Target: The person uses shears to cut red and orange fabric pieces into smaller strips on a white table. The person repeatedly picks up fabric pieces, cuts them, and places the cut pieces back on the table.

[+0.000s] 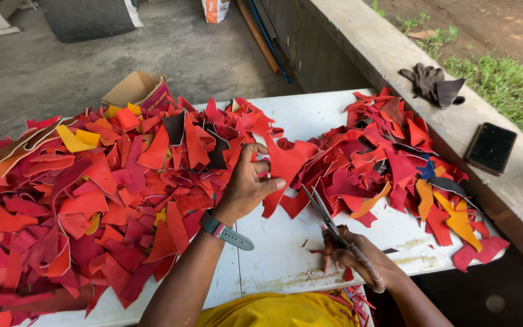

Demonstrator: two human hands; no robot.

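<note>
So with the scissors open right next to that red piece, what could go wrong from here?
1. The open scissors in the right hand point toward the left hand, whose fingers pinch the red piece; a slip could nick them.
2. The scrap pile overhangs the white table edge, so pieces may slide off.
3. The phone sits near the ledge edge and could be knocked.

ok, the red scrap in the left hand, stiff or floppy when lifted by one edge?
Probably semi-floppy: the red scrap stays fairly flat in the left hand, yet its free lower end hangs toward the table. Likely light, since a thumb-and-finger pinch carries it. The right hand holds scissors, which suggests thin, cuttable sheet.
</note>
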